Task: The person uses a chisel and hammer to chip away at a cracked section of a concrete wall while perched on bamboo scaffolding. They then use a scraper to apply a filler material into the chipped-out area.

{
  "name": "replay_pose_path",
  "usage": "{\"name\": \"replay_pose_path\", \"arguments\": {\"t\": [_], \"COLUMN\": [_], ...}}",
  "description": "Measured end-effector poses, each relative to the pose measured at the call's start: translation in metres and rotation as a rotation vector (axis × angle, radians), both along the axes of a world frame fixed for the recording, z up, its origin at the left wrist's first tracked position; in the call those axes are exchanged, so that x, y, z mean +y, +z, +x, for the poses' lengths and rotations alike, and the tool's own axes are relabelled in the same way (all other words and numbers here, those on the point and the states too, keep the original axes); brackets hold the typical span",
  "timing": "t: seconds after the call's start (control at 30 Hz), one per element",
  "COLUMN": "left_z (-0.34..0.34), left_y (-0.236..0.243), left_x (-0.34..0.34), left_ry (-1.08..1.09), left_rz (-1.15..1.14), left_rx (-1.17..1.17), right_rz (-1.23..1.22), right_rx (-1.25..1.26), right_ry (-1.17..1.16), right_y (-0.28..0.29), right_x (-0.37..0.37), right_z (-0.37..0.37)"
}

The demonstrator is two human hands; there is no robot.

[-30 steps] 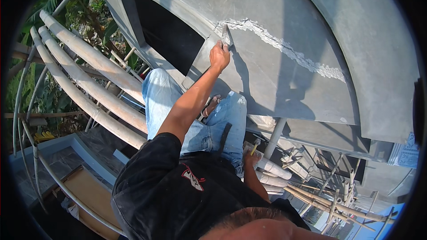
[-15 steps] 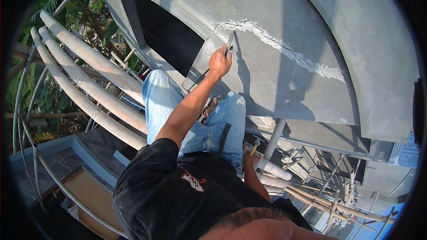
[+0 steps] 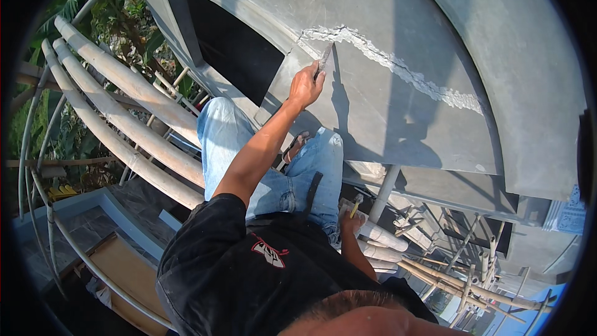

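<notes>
Our left hand [image 3: 306,87] grips a thin flat tool [image 3: 326,56], its tip at the lower edge of a jagged white strip [image 3: 404,73] crossing the grey wall [image 3: 367,102]. Our right hand [image 3: 350,224], beside our jeans [image 3: 318,158], holds a yellow-handled tool [image 3: 355,210]. Thick pale poles [image 3: 127,81] run along our left.

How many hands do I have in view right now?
2. The left hand grips a flat tool by the jagged white streak on the wall; the right hand, partly hidden, is low beside the jeans, holding something yellow.
</notes>
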State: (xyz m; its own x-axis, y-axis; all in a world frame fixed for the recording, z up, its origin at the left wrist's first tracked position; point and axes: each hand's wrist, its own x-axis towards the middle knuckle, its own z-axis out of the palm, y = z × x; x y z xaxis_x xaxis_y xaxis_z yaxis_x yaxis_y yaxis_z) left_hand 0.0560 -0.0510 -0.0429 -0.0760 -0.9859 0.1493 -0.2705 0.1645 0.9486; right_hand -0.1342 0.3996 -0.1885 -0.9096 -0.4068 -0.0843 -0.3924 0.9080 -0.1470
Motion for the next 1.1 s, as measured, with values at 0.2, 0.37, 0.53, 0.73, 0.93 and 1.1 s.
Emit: {"name": "replay_pose_path", "arguments": {"t": [0.2,0.37,0.53,0.73,0.93,1.1], "left_z": [-0.004,-0.009,-0.028,-0.013,-0.021,-0.009], "left_y": [0.006,0.015,-0.005,-0.003,0.008,0.016], "left_x": [-0.005,-0.001,-0.01,0.0,-0.004,0.001], "left_ry": [0.043,-0.014,0.165,0.189,0.11,0.036], "left_rz": [-0.032,0.048,0.027,0.487,0.236,0.254], "left_rx": [0.095,0.191,0.266,0.328,0.203,0.212], "right_rz": [0.067,0.01,0.009,0.01,-0.01,0.0], "right_rx": [-0.07,-0.039,-0.037,-0.048,-0.035,-0.025], "right_ry": [0.064,0.021,0.008,0.027,0.013,-0.015], "right_y": [0.001,-0.003,-0.004,0.011,0.006,0.0], "right_x": [0.0,0.005,0.0,-0.006,-0.001,0.001], "right_z": [-0.006,-0.006,-0.004,-0.002,0.0,-0.001]}}
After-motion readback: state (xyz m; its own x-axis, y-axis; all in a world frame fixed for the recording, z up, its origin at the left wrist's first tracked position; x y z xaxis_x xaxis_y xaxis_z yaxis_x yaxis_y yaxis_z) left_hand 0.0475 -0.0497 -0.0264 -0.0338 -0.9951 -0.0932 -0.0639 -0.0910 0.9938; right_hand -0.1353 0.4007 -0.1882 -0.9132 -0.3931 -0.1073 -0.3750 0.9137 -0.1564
